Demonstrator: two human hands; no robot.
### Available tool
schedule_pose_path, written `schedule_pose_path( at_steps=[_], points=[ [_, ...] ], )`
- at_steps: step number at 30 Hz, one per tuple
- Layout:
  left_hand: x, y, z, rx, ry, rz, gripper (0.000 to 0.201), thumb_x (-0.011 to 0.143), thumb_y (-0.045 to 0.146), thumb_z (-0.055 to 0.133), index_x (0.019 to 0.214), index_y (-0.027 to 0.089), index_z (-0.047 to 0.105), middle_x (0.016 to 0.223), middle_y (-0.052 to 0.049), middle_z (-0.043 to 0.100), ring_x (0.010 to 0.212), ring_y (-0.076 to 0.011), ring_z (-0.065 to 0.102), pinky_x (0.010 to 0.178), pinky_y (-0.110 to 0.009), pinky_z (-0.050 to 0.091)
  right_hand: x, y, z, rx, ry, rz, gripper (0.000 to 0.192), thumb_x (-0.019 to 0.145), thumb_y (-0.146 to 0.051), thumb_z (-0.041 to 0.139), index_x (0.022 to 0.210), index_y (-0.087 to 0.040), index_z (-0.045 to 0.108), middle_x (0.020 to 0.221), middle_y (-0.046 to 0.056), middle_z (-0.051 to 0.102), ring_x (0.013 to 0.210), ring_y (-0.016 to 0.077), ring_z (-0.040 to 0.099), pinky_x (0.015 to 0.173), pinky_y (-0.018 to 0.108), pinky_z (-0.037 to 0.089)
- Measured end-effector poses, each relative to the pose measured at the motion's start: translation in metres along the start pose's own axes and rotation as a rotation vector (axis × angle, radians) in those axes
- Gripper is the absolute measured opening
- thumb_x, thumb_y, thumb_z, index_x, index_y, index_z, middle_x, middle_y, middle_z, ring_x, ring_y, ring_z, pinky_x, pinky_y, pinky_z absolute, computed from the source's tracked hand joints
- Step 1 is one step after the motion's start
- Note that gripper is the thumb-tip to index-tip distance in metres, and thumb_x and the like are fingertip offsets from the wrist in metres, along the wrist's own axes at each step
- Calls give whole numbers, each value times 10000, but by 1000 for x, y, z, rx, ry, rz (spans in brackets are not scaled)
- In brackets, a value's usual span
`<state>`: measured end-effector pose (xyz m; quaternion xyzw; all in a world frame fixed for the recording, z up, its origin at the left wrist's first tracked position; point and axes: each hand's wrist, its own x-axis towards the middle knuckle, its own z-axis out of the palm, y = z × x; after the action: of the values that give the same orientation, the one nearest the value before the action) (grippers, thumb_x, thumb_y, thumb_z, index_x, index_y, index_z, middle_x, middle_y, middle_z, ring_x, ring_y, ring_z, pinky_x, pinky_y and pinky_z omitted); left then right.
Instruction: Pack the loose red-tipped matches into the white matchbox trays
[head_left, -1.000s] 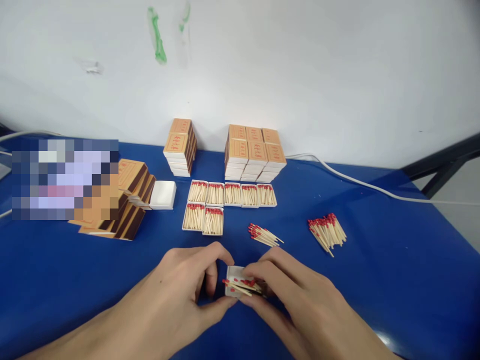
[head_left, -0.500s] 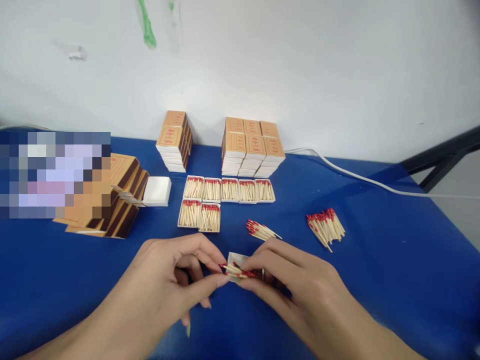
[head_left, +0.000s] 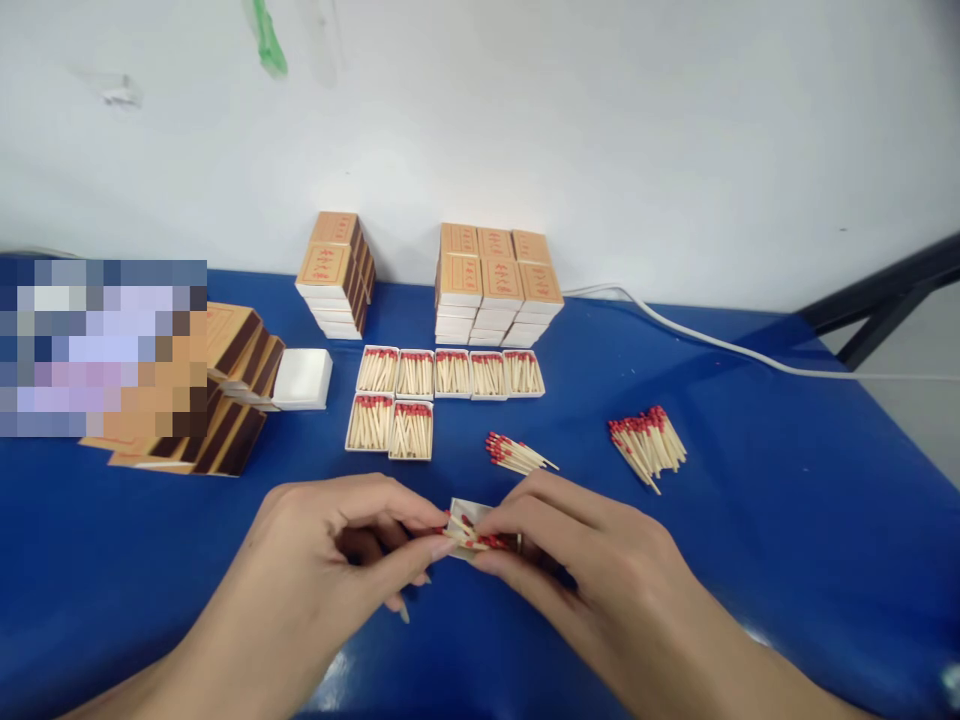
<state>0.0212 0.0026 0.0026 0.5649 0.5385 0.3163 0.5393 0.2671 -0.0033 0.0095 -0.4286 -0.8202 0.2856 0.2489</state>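
Matches (head_left: 474,534) with red heads lay bunched over a small white tray (head_left: 466,511) near the front of the blue table (head_left: 750,560), pinched from both sides: the left hand (head_left: 330,545) and the right hand (head_left: 592,560) both closed narrowly on the bundle. Such sticks looked light, thin and easily snapped or scattered, and the card tray flimsy, so a gentle hold across the middle of the bundle seemed best. Beyond the tray sat seven filled trays (head_left: 442,395), two loose match piles (head_left: 649,445) and stacked boxes (head_left: 495,285).

Red print on the stacked matchboxes (head_left: 499,268) too small to read, no other legible text
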Motion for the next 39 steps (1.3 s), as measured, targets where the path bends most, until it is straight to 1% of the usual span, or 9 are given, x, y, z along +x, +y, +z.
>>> schedule_pose_path(
  at_steps=[8, 12, 14, 17, 20, 23, 30, 35, 39],
  points=[
    [-3, -5, 2, 112, 13, 235, 165, 1008, 296, 871, 974, 440, 944, 866, 71, 840, 634, -78, 777, 555, -106, 617, 2, 4, 0, 61, -6, 26, 76, 1124, -170, 745, 1079, -210, 790, 1006, -1, 751, 818, 124, 749, 763, 255, 588],
    [-2, -6, 1, 225, 70, 345, 153, 1008, 267, 879, 976, 411, 922, 903, 87, 839, 742, -72, 813, 665, -99, 633, 2, 3, -1, 81, -18, 39, 74, 1101, -152, 780, 1088, -223, 800, 997, -17, 757, 825, 117, 761, 759, 246, 571],
    [-3, -7, 2, 266, 131, 346, 107, 988, 316, 912, 1057, 398, 906, 902, 88, 824, 720, -82, 808, 649, -116, 642, 2, 2, -3, 73, -31, 43, 68, 1098, -157, 785, 1080, -221, 802, 995, -14, 756, 833, 121, 764, 762, 248, 571],
    [-8, -8, 4, 401, 189, 395, 232, 991, 401, 926, 1217, 391, 879, 950, 79, 804, 653, -72, 763, 574, -128, 614, 1, 1, -4, 78, -37, 57, 49, 1106, -177, 782, 1094, -221, 801, 1015, -8, 763, 848, 125, 765, 772, 248, 575],
    [-16, -9, 6, 525, 181, 499, 176, 1104, 359, 798, 1268, 366, 863, 1041, 54, 794, 683, -64, 763, 582, -130, 617, 0, 2, -5, 86, -34, 66, 45, 1110, -188, 780, 1083, -223, 790, 1004, -13, 755, 834, 120, 753, 765, 246, 568],
    [-23, -12, 7, 600, 172, 563, 225, 1180, 283, 667, 1307, 351, 841, 1102, 36, 774, 773, -76, 800, 732, -157, 694, 0, 3, -4, 83, -46, 78, 67, 1090, -165, 802, 1069, -227, 785, 986, -25, 747, 811, 112, 741, 753, 243, 558],
    [-31, -22, 10, 595, 119, 581, 333, 1194, 189, 608, 1461, 322, 755, 1220, 5, 744, 998, -110, 803, 890, -206, 715, 1, 2, -6, 108, -41, 93, 90, 1072, -150, 820, 1064, -235, 791, 987, -30, 761, 821, 109, 742, 752, 236, 562],
    [-28, -17, 13, 611, 222, 579, 216, 1190, 239, 650, 1334, 329, 784, 1128, 36, 780, 912, -110, 809, 826, -215, 714, 4, 0, -9, 118, -40, 113, 106, 1055, -139, 839, 1042, -236, 795, 968, -33, 774, 794, 109, 732, 726, 233, 561],
    [-28, -17, 11, 570, 164, 617, 291, 1168, 139, 645, 1362, 317, 769, 1115, 28, 768, 921, -114, 772, 850, -237, 696, 5, -3, -11, 154, -32, 136, 142, 1036, -113, 849, 1029, -247, 805, 969, -39, 793, 801, 108, 745, 757, 217, 587]
  ],
)
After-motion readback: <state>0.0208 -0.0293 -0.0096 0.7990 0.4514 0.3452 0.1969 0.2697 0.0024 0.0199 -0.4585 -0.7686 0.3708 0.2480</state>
